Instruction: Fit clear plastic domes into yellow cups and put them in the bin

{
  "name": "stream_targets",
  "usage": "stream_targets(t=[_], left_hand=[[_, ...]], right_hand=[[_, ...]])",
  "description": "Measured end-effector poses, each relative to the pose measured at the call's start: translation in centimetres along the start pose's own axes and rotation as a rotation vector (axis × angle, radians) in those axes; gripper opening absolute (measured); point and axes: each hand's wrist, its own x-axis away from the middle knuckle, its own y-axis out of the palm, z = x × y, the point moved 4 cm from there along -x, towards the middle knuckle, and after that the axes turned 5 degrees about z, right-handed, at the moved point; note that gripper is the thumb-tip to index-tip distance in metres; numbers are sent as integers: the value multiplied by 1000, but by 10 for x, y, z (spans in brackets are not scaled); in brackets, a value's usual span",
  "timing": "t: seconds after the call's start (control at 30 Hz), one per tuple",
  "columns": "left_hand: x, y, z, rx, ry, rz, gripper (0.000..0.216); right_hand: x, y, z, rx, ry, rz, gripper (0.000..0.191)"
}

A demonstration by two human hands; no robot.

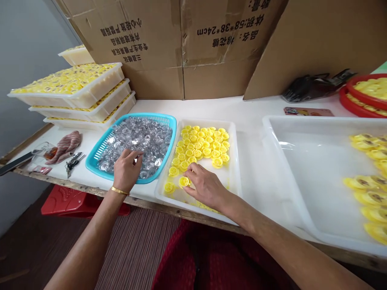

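Observation:
My left hand (127, 168), with a gold bracelet at the wrist, is over the near side of a blue plastic basket (90, 160) full of small clear plastic domes (146, 139). Its thumb and forefinger curl together; whatever may be between them is hidden. In a white tray (235, 161), my right hand (203, 183) has its thumb and fingers closed on the edge of a small yellow plastic cup (183, 182). Several similar yellow cups (199, 145) stand in rows farther back in that tray, and another sits by itself near its left wall.
Stacked white trays of yellow pieces (75, 96) stand at back left. Keys (73, 163) and a striped cloth (68, 145) lie at left. A larger white tray (282, 161) with yellow pieces, a phone (308, 111) and red baskets (347, 98) are at right. Cardboard (157, 80) rises behind.

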Motion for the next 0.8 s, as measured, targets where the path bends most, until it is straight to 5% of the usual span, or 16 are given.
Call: stream_targets(t=[0.1,0.2,0.27,0.37,0.53,0.8], left_hand=[[13,-5,44,287,101,-75,21],[35,18,96,486,258,-538,16],[49,41,122,375,328,-793,15],[60,74,147,141,395,-992,23],[63,97,177,66,453,-1081,23],[68,95,191,-16,449,-1024,18]], right_hand=[[14,-23,10,-66,24,106,21],[30,-39,29,-48,114,136,21],[41,-42,44,0,210,119,20],[54,-38,57,36,304,109,18],[63,-34,62,-10,316,196,20],[65,-35,63,-38,309,243,21]])
